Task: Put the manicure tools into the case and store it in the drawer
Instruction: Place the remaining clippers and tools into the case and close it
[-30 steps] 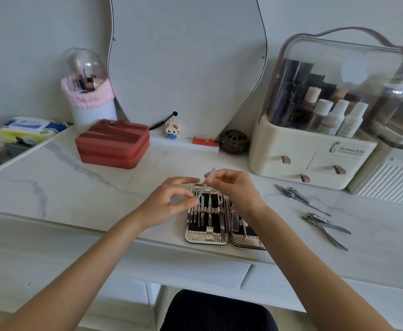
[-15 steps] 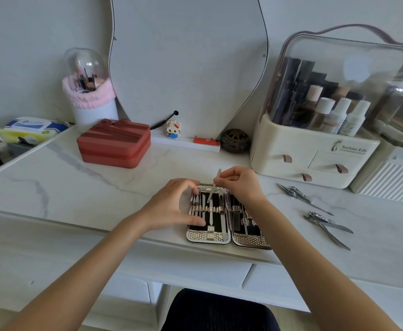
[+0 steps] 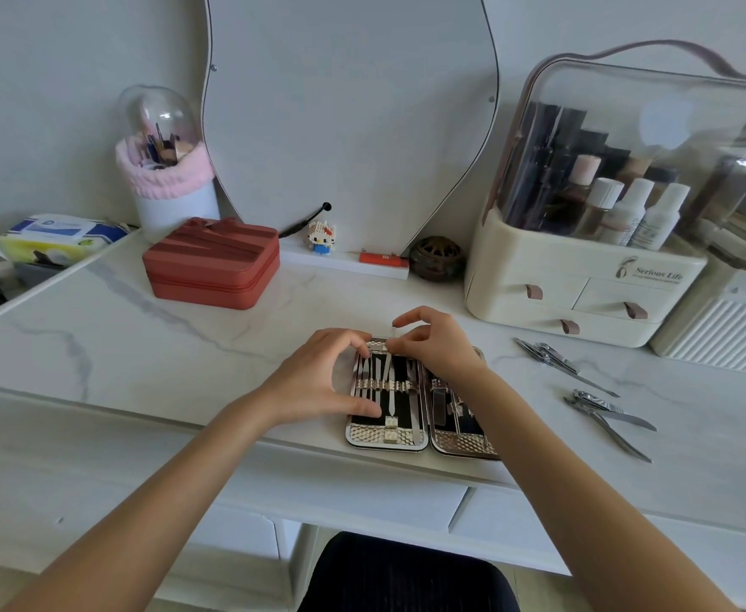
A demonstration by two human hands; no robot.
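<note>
White marble-veined desk (image 3: 97, 346); mirror (image 3: 344, 103) propped behind the case. Cosmetics organiser (image 3: 583, 276) right of and behind the case; red box (image 3: 212, 262) left of and behind it. Manicure case (image 3: 419, 404) lies open flat at the desk's front edge, black lining, metal tools strapped in rows. Left hand (image 3: 322, 377) presses the case's left half, fingers spread. Right hand (image 3: 437, 342) pinches a slim metal tool (image 3: 389, 360) over the case's top edge. Loose clippers and nippers (image 3: 600, 408) right of the case.
</note>
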